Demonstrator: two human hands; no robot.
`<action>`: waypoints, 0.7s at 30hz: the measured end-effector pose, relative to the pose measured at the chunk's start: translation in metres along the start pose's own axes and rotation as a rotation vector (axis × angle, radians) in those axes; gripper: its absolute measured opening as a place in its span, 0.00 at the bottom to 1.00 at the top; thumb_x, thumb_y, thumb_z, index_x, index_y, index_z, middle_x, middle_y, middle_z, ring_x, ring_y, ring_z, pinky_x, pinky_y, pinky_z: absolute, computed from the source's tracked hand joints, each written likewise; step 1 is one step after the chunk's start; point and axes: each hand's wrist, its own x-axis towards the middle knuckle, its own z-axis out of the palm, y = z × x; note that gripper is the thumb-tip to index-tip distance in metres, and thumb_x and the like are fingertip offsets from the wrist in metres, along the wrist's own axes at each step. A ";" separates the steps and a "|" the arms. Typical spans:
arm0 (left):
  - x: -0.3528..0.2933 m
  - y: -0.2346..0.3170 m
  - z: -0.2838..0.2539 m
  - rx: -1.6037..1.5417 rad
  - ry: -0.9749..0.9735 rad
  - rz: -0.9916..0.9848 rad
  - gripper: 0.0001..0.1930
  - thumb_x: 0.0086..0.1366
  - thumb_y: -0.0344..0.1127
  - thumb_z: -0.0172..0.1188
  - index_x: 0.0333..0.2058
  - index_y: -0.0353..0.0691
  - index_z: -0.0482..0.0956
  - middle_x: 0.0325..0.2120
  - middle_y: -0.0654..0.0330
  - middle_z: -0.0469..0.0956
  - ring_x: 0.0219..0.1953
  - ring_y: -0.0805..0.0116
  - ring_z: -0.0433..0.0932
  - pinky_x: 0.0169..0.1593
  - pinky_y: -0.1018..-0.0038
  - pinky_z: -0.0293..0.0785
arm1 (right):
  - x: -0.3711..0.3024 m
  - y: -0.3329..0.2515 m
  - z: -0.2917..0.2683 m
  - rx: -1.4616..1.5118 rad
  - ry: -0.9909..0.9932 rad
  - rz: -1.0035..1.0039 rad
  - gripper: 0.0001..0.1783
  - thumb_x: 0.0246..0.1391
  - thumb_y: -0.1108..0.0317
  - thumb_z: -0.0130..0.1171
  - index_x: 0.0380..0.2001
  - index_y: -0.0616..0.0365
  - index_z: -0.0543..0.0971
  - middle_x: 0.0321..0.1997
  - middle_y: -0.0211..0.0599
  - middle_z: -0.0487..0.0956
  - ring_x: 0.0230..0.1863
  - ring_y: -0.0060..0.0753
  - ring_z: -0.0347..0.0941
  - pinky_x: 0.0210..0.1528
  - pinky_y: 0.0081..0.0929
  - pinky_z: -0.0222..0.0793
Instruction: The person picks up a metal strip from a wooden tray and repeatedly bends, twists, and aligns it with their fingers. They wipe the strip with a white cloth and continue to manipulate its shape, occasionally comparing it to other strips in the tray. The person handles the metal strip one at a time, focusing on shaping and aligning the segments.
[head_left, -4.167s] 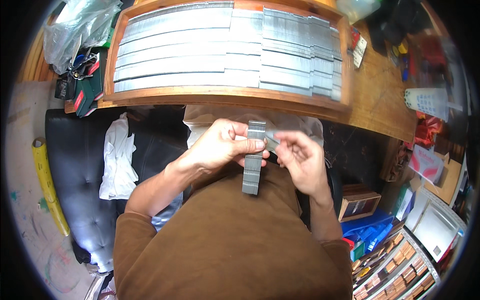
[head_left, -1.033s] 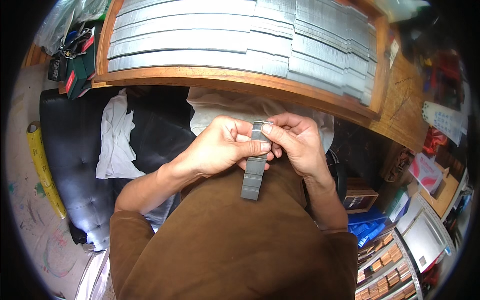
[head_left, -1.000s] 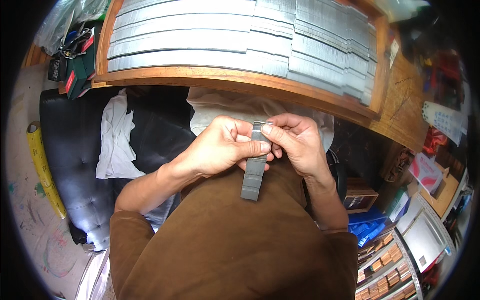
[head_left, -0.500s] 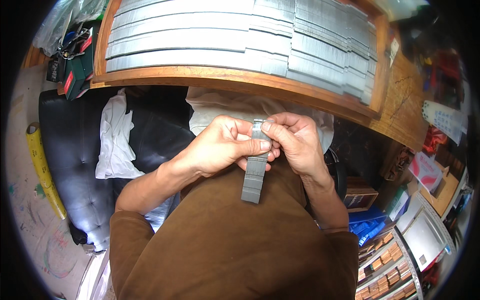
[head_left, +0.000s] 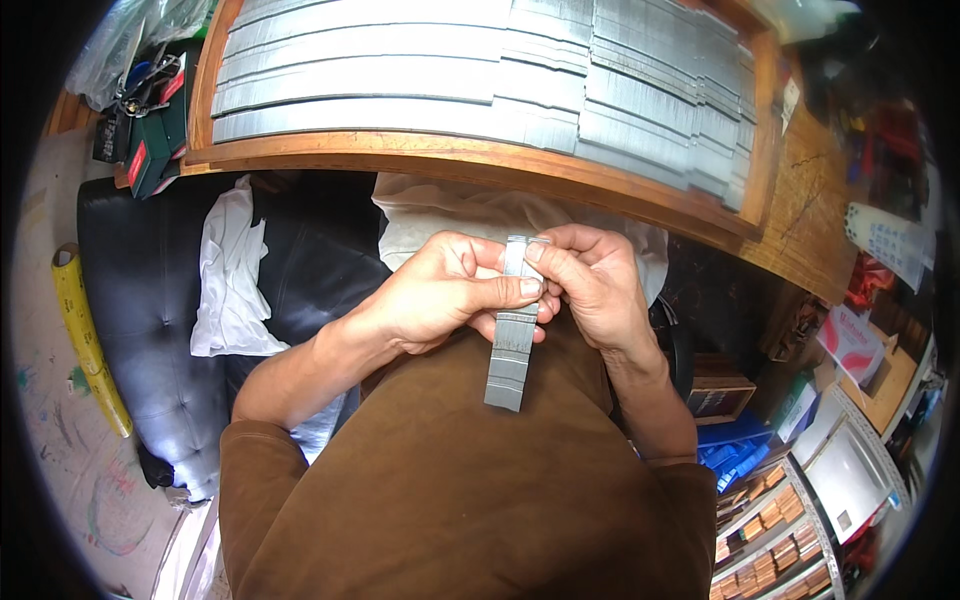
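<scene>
- Since the earliest frame, the right hand [head_left: 605, 295] has come in from just beside the stack of grey strips [head_left: 512, 340] and now touches its upper end. Against the latest earlier frame, both hands keep nearly the same place, while the stack's lower end sits slightly closer to the brown shirt [head_left: 460, 480].
- The stack is off the counter [head_left: 812, 225], held up between the counter's near edge and the person's torso.
- Its long axis runs from that near edge toward the body, the upper end leaning a little to the right.
- Left hand [head_left: 435, 298]: fingers gripping the stack about its middle from the left side, thumb laid across the face.
- Right hand: thumb and fingers pinching the upper right edge. Both hands touch the stack; the right is nearer the upper end, and neither reaches the lower one. The back of the stack is hidden, so I cannot tell how far the fingers wrap around.
- Beyond the hands, the wooden tray [head_left: 350, 149] holds rows of similar grey pieces along the counter's near edge.
- Print shows on the pink-and-white box [head_left: 850, 343] and the pale cup [head_left: 885, 238] by the counter's right edge; none is discernible on the stack.
</scene>
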 end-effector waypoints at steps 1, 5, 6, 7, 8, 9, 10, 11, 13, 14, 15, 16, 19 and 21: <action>0.000 0.000 0.000 -0.004 -0.001 -0.001 0.11 0.69 0.30 0.61 0.45 0.29 0.82 0.39 0.50 0.85 0.36 0.63 0.87 0.37 0.74 0.86 | 0.000 0.000 -0.001 -0.003 0.001 -0.003 0.08 0.61 0.71 0.63 0.36 0.67 0.81 0.26 0.34 0.81 0.20 0.14 0.72 0.21 0.13 0.67; 0.001 -0.001 -0.002 -0.019 -0.005 -0.006 0.11 0.69 0.29 0.60 0.45 0.28 0.81 0.39 0.49 0.85 0.36 0.62 0.87 0.37 0.73 0.86 | 0.001 0.000 -0.001 -0.002 0.003 -0.011 0.08 0.60 0.71 0.64 0.36 0.67 0.81 0.26 0.34 0.81 0.20 0.14 0.73 0.21 0.12 0.68; 0.001 -0.001 -0.002 -0.023 -0.006 -0.008 0.11 0.69 0.29 0.60 0.46 0.28 0.81 0.39 0.49 0.85 0.36 0.62 0.87 0.37 0.73 0.86 | 0.001 0.000 -0.001 0.001 0.003 -0.012 0.08 0.60 0.71 0.64 0.36 0.67 0.81 0.26 0.34 0.81 0.20 0.14 0.73 0.21 0.12 0.68; 0.001 -0.001 -0.002 -0.026 -0.008 -0.006 0.12 0.69 0.30 0.61 0.46 0.29 0.81 0.39 0.50 0.85 0.36 0.63 0.87 0.37 0.74 0.86 | 0.001 0.000 -0.001 -0.001 0.002 -0.017 0.08 0.60 0.71 0.64 0.36 0.67 0.81 0.26 0.34 0.81 0.20 0.14 0.73 0.22 0.12 0.68; 0.001 -0.002 -0.001 -0.028 -0.011 -0.005 0.13 0.68 0.31 0.62 0.47 0.30 0.81 0.39 0.51 0.85 0.36 0.63 0.87 0.36 0.75 0.86 | 0.001 0.001 -0.002 -0.002 0.000 -0.023 0.08 0.60 0.71 0.64 0.36 0.67 0.81 0.26 0.34 0.81 0.20 0.14 0.73 0.22 0.12 0.68; 0.000 -0.002 -0.001 -0.030 -0.014 -0.004 0.14 0.68 0.33 0.63 0.48 0.30 0.81 0.39 0.52 0.85 0.36 0.64 0.87 0.36 0.76 0.85 | 0.000 0.001 -0.002 -0.004 -0.001 -0.028 0.08 0.60 0.71 0.64 0.36 0.67 0.81 0.26 0.34 0.81 0.20 0.14 0.73 0.22 0.12 0.68; 0.000 -0.002 -0.001 -0.030 -0.010 -0.007 0.13 0.68 0.31 0.62 0.47 0.30 0.81 0.39 0.51 0.85 0.36 0.63 0.87 0.37 0.75 0.86 | 0.001 0.001 -0.002 -0.002 -0.003 -0.024 0.08 0.60 0.71 0.64 0.36 0.67 0.81 0.26 0.34 0.81 0.20 0.14 0.73 0.22 0.12 0.68; 0.000 -0.002 -0.001 -0.030 -0.007 -0.009 0.12 0.69 0.30 0.61 0.46 0.29 0.81 0.39 0.50 0.85 0.37 0.63 0.87 0.37 0.74 0.86 | 0.001 0.001 -0.002 0.000 -0.004 -0.020 0.08 0.60 0.71 0.64 0.36 0.67 0.81 0.26 0.34 0.81 0.20 0.14 0.73 0.22 0.12 0.68; 0.000 -0.001 -0.001 -0.031 -0.003 -0.015 0.11 0.69 0.29 0.60 0.46 0.28 0.81 0.39 0.49 0.84 0.37 0.62 0.87 0.38 0.73 0.86 | 0.001 0.001 -0.002 -0.003 -0.002 -0.019 0.08 0.60 0.71 0.64 0.36 0.67 0.81 0.26 0.33 0.81 0.20 0.14 0.73 0.22 0.12 0.68; 0.001 -0.001 -0.001 -0.032 -0.002 -0.017 0.11 0.69 0.29 0.60 0.46 0.28 0.81 0.39 0.50 0.84 0.37 0.62 0.87 0.38 0.73 0.87 | 0.002 0.003 -0.003 -0.008 0.002 -0.022 0.08 0.60 0.71 0.64 0.36 0.67 0.81 0.26 0.33 0.81 0.20 0.14 0.73 0.22 0.12 0.68; 0.001 -0.001 -0.001 -0.032 -0.001 -0.020 0.11 0.69 0.29 0.60 0.46 0.28 0.81 0.39 0.50 0.85 0.37 0.63 0.87 0.38 0.73 0.87 | 0.002 0.003 -0.004 -0.013 0.006 -0.024 0.08 0.60 0.71 0.65 0.36 0.67 0.81 0.26 0.33 0.81 0.20 0.14 0.73 0.22 0.12 0.68; 0.001 -0.002 -0.001 -0.030 0.003 -0.022 0.11 0.69 0.30 0.61 0.46 0.29 0.81 0.39 0.50 0.85 0.36 0.63 0.87 0.38 0.73 0.86 | 0.002 0.003 -0.003 -0.016 0.009 -0.025 0.08 0.60 0.71 0.64 0.36 0.67 0.81 0.26 0.33 0.81 0.20 0.14 0.73 0.22 0.12 0.68; 0.000 -0.002 0.000 0.000 0.021 -0.023 0.11 0.68 0.30 0.61 0.45 0.30 0.81 0.39 0.52 0.85 0.36 0.64 0.87 0.37 0.74 0.86 | 0.002 0.004 -0.003 -0.028 0.014 -0.031 0.07 0.59 0.71 0.64 0.35 0.67 0.81 0.26 0.33 0.81 0.20 0.14 0.72 0.22 0.13 0.68; -0.001 0.001 0.003 0.049 0.038 -0.017 0.11 0.68 0.31 0.62 0.45 0.30 0.82 0.38 0.53 0.85 0.36 0.65 0.87 0.37 0.75 0.85 | 0.003 0.006 -0.004 -0.040 0.016 -0.041 0.07 0.59 0.71 0.64 0.35 0.66 0.81 0.26 0.33 0.81 0.21 0.14 0.72 0.23 0.13 0.68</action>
